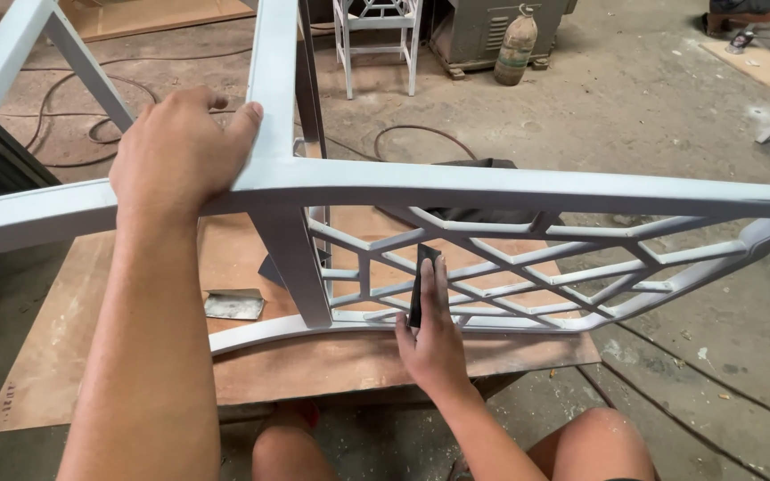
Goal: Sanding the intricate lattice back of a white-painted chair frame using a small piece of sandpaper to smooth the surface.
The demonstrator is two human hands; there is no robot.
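Pale grey primer coats a wooden chair frame [510,191] that lies tipped on its side across a brown plywood board [91,338] on the workshop floor. At the left, the person's left hand [176,151] grips the top rail where a leg joins it, fingers wrapped over the far side and thumb pressed against the upright, steadying the whole frame. Below that hand, a small flat metal putty knife [235,305] lies loose on the board, apart from both hands. Moving right, the right hand [431,343] reaches up inside the frame to the lattice backrest [528,267], an openwork of angled slats. Its fingers are together and flat, pressing a dark folded strip, most likely sandpaper [418,285], upright against one lattice slat. The person's bare knees show at the bottom edge. Farther back stand a white chair [378,36] and a gas cylinder [516,46], with cables trailing on the concrete.

The step in hand appears to be smoothing the primed lattice by hand, one slat at a time. The next move would call for short strokes along the slat, with a firm left-hand hold so the frame does not rock, and light pressure so the thin bars are not strained.
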